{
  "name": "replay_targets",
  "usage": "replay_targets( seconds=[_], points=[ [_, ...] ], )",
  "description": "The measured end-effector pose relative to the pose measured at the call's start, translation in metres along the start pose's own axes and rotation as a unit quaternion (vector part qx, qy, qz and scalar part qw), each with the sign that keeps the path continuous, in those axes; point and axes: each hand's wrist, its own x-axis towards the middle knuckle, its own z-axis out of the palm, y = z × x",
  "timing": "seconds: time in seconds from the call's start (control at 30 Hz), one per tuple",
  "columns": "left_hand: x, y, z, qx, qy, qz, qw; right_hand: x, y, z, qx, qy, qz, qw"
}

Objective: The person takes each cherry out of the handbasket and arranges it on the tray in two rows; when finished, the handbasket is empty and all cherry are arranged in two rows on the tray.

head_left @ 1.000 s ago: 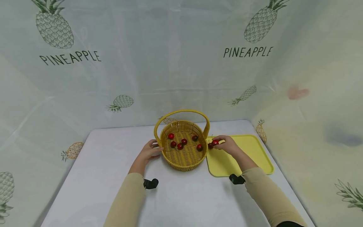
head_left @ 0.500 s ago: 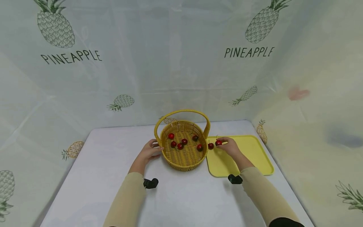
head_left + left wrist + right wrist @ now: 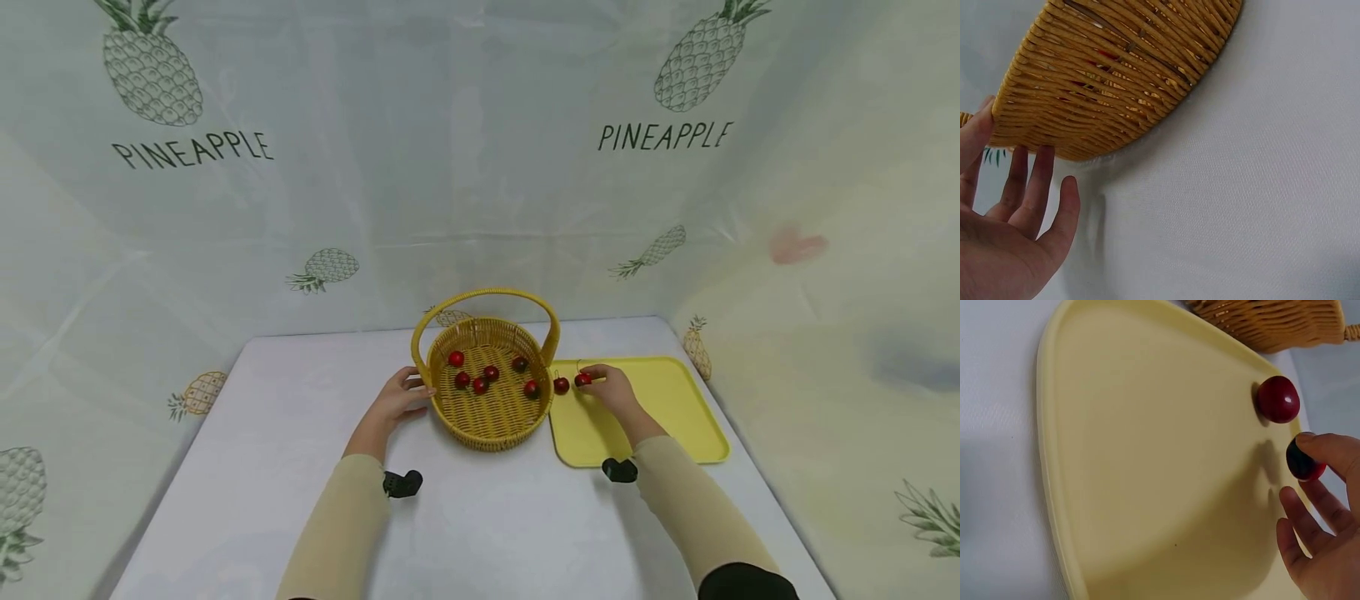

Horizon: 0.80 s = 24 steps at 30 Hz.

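Note:
A round yellow wicker basket [image 3: 487, 423] with an arched handle stands on the table, several red cherries [image 3: 480, 385] scattered over its floor. My left hand [image 3: 395, 402] grips its left side; in the left wrist view the thumb is at the rim and fingertips touch the woven outer wall [image 3: 1091, 94]. My right hand [image 3: 615, 392] pinches a dark red cherry [image 3: 1300, 464] between thumb and forefinger, over the yellow tray [image 3: 637, 425]. Another cherry [image 3: 561, 386] lies on the tray near its left edge, between the held one and the basket.
The tray lies just right of the basket, on the white table [image 3: 480, 517]. Behind the table hangs a pale curtain [image 3: 465, 183] with pineapple prints. The basket handle [image 3: 491, 292] rises in front of it.
My right hand has shifted slightly right with its cherry, opening a gap to the cherry lying on the tray. The left hand and the basket have stayed in place.

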Motion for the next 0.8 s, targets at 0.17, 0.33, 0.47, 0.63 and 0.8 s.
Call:
replay_targets(
  seconds=[0.17,0.33,0.47,0.63,0.8],
  points=[
    [0.0011,-0.0013,0.0008,0.0,-0.001,0.003,1.0,0.0016,0.0054,0.0026,-0.013,0.012,0.005,1.0],
    [0.0025,-0.0016,0.0002,0.003,-0.001,0.003,1.0,0.0009,0.0054,0.0035,-0.005,0.016,0.012,1.0],
    [0.0024,-0.0013,0.0008,0.005,0.0,0.003,1.0,0.0005,0.0063,0.003,-0.005,0.016,0.013,1.0],
    [0.0021,-0.0009,0.0017,0.008,0.001,0.0,1.0,0.0009,0.0065,0.004,-0.006,0.014,0.021,1.0],
    [0.0018,-0.0011,0.0014,0.007,0.006,-0.002,1.0,0.002,0.0069,0.0058,-0.004,0.011,0.02,1.0]
  ],
)
